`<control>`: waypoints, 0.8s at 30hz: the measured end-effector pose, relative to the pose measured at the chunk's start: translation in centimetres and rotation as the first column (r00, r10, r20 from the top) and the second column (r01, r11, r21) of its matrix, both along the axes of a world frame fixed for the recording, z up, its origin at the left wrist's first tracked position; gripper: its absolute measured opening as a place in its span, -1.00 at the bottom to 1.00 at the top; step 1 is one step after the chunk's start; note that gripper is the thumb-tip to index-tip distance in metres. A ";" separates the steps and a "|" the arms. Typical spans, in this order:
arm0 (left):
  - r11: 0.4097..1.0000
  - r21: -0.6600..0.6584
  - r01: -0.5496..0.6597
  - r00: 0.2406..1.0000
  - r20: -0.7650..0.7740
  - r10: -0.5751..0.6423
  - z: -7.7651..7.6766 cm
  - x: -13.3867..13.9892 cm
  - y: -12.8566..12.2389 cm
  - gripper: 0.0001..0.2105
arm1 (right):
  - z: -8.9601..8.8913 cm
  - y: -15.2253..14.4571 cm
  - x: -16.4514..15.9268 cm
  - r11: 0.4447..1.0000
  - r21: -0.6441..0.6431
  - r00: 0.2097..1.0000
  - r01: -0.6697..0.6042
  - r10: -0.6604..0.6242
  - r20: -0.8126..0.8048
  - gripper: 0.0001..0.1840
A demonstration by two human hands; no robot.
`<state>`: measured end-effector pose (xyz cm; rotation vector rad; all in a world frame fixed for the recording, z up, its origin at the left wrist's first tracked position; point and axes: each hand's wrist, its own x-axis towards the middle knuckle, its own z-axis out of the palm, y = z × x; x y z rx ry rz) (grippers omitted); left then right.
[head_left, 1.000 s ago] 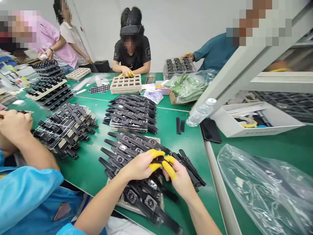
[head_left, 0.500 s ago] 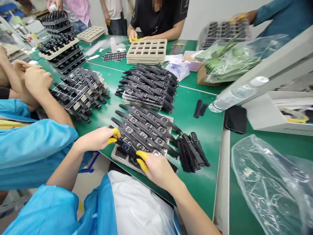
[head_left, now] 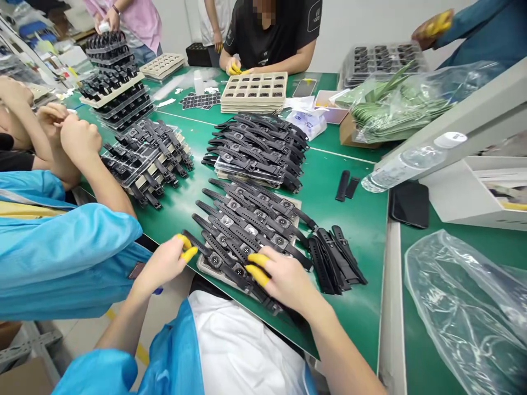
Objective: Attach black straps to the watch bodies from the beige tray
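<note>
Several black-strapped smartwatches (head_left: pixel 251 230) lie face down in slanting rows on a beige tray (head_left: pixel 208 267), their round sensor backs up. My left hand (head_left: pixel 164 263), with yellow finger covers, is at the tray's left edge, beside the end of a strap (head_left: pixel 192 240). Its thumb and finger are apart with nothing visible between them. Over the near row is my right hand (head_left: pixel 286 280), yellow fingertips parted and close to a watch (head_left: pixel 239 271). Whether they touch it is hard to tell. Loose black straps (head_left: pixel 333 260) are piled right of the tray.
Behind the tray rises a stack of strapped watches (head_left: pixel 255 145); another stack (head_left: pixel 146 159) stands left, near a co-worker's arms (head_left: pixel 84 142). A water bottle (head_left: pixel 411 162), phone (head_left: pixel 409 203) and plastic bag (head_left: pixel 465 307) lie right. Beige trays (head_left: pixel 253 93) stand before a person opposite.
The watch that was between my hands now lies in the near row. My left hand has drawn back from it and its fingers have parted. The view has shifted slightly.
</note>
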<state>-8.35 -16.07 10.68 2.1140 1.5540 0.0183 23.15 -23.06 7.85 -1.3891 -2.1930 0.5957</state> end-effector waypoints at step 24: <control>0.666 -0.705 -0.243 -0.203 0.708 0.676 -5.1 6.6 -8.7 -0.49 | -6.6 2.2 13.5 0.572 -0.030 0.556 0.820 -0.784 0.276 -0.49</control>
